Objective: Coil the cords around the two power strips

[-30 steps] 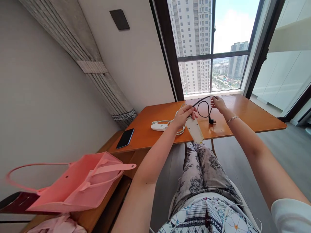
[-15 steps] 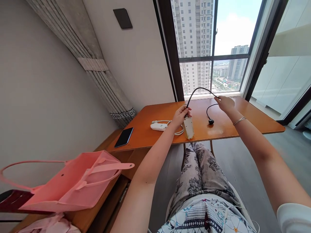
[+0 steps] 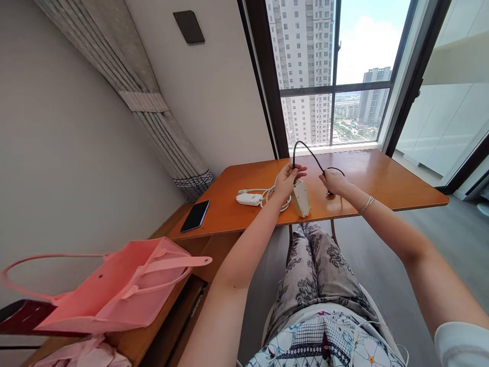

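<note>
A black cable [image 3: 305,146] arches up between my two hands above the orange-brown table [image 3: 367,176]. My left hand [image 3: 289,178] pinches one part of it, just above a pale, speckled block-shaped item [image 3: 301,199] near the table's front edge. Farther right, my right hand [image 3: 331,181] grips the cable with its fingertips, and a loop of cable shows behind it. The black plug [image 3: 330,193] is mostly hidden under that hand. Beside my left hand lies a white power strip [image 3: 249,199] with its coiled white cord [image 3: 284,203].
A dark phone [image 3: 195,216] lies at the table's left end. An open pink bag [image 3: 126,285] rests on a wooden surface at the lower left. Behind the table is a window [image 3: 332,92], with a gathered curtain [image 3: 148,102] to the left.
My right hand has moved left and down toward my left hand, narrowing the cable's arch. The lower end of the pale block has shifted slightly right.
</note>
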{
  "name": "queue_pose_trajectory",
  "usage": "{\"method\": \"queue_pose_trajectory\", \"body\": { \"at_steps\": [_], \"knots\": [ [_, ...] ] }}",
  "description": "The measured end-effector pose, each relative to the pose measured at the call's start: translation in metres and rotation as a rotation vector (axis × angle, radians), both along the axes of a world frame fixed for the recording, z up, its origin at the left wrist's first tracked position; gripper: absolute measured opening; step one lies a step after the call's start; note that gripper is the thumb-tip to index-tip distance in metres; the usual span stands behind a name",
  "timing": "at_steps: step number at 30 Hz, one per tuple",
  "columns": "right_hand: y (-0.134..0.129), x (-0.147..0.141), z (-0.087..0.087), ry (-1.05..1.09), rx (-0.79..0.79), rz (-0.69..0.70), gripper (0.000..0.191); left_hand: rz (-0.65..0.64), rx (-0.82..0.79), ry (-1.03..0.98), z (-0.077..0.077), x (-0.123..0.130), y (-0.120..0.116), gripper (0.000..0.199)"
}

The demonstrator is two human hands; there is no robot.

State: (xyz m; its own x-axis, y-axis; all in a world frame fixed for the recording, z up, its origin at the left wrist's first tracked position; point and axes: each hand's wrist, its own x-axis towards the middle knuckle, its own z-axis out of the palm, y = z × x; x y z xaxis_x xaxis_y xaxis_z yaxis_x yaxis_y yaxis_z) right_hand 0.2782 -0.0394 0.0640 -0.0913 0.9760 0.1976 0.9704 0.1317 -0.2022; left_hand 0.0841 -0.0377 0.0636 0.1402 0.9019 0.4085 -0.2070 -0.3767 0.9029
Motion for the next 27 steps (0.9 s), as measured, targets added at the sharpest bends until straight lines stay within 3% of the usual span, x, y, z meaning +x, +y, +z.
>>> {"method": "queue_pose_trajectory", "body": {
  "at_steps": [5, 10, 14, 21, 27],
  "knots": [
    [-0.018, -0.014, 0.000, -0.183, 0.134, 0.115, 0.036, 0.028, 0.059, -0.061, -0.004, 0.009, 0.004, 0.025],
    [-0.037, -0.024, 0.013, -0.358, 0.262, 0.297, 0.039, 0.012, 0.162, -0.029, -0.004, 0.018, -0.001, 0.023],
    [-0.047, -0.024, 0.026, -0.308, 0.387, 0.376, 0.038, 0.047, 0.204, 0.091, 0.000, 0.017, -0.007, 0.020],
    [-0.051, -0.017, 0.041, -0.177, 0.424, 0.500, 0.029, 0.043, 0.153, 0.172, 0.002, 0.012, -0.009, 0.031],
    [-0.031, -0.006, 0.044, 0.100, 0.557, 0.392, 0.031, -0.162, 0.010, 0.147, 0.005, 0.009, -0.015, 0.042]
  ]
}}
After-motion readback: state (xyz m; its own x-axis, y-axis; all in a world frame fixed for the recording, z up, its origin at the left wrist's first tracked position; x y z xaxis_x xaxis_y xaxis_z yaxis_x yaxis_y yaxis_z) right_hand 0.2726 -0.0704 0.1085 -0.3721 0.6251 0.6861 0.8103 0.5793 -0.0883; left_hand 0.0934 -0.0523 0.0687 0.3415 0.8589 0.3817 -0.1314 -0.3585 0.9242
